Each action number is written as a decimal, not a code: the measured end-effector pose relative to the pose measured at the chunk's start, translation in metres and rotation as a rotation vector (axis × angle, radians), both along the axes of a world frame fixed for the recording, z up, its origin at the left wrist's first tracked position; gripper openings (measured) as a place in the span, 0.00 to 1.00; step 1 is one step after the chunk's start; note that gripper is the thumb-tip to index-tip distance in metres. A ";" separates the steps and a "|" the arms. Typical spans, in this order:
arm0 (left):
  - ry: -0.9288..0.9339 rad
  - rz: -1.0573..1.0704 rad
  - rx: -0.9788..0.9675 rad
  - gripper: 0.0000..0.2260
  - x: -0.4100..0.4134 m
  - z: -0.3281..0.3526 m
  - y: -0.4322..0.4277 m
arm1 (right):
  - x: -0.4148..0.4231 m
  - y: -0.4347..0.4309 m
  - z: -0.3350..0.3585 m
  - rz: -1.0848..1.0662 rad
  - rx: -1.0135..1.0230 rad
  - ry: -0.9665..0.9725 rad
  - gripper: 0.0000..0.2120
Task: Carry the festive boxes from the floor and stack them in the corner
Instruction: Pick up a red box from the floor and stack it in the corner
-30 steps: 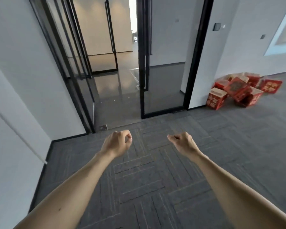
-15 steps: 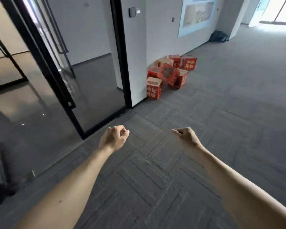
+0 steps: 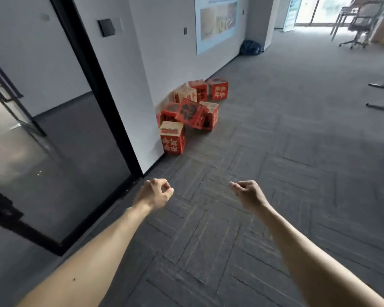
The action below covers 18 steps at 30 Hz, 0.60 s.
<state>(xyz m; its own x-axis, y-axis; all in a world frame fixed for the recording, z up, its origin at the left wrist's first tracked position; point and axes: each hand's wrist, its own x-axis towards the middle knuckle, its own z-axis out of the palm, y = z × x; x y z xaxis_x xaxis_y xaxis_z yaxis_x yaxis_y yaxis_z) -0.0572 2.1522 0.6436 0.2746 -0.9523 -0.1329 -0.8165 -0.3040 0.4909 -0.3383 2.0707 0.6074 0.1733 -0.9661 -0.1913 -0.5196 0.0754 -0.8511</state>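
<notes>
Left hand: fingers curled into a fist, thumb tip meeting the forefinger, nothing in its hold. Right hand: fingers likewise curled in, nothing held; its palm side is turned away and cannot be inspected. Both forearms reach forward over the grey carpet, well apart from each other and clear of every object; the elbows are cut off by the lower edge.

The festive boxes, red with pale lettering, lie in a loose heap on the floor against the foot of the white wall, well ahead of the hands. The nearest box stands upright just beside the wall. Behind it a tilted box leans across its neighbours and hides part of them, so the exact count cannot be told. The lettering is too blurred to read.

Left of the heap stands a black-framed glass door. Further along the wall hangs a poster, its top cut off, and a dark bag lies beyond. An office chair appears blurred at upper right.
</notes>
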 end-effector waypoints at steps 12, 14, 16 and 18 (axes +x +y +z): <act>0.077 0.029 -0.015 0.10 0.070 -0.024 -0.317 | 0.088 -0.301 -0.019 0.027 0.060 -0.023 0.23; 0.114 0.018 -0.010 0.10 0.084 -0.036 -0.382 | 0.100 -0.360 -0.029 0.010 0.068 -0.010 0.23; 0.165 0.008 -0.025 0.10 0.095 -0.042 -0.449 | 0.112 -0.418 -0.036 -0.024 0.079 -0.016 0.23; 0.207 -0.011 -0.019 0.10 0.103 -0.042 -0.516 | 0.123 -0.474 -0.038 -0.071 0.080 -0.026 0.23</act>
<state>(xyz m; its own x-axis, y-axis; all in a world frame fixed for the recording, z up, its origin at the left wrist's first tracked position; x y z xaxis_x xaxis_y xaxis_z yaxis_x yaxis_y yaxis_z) 0.0457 1.6364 0.6014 0.2325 -0.9581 -0.1672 -0.7008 -0.2842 0.6543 -0.2148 1.5963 0.5696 0.1108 -0.9578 -0.2651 -0.4885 0.1798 -0.8538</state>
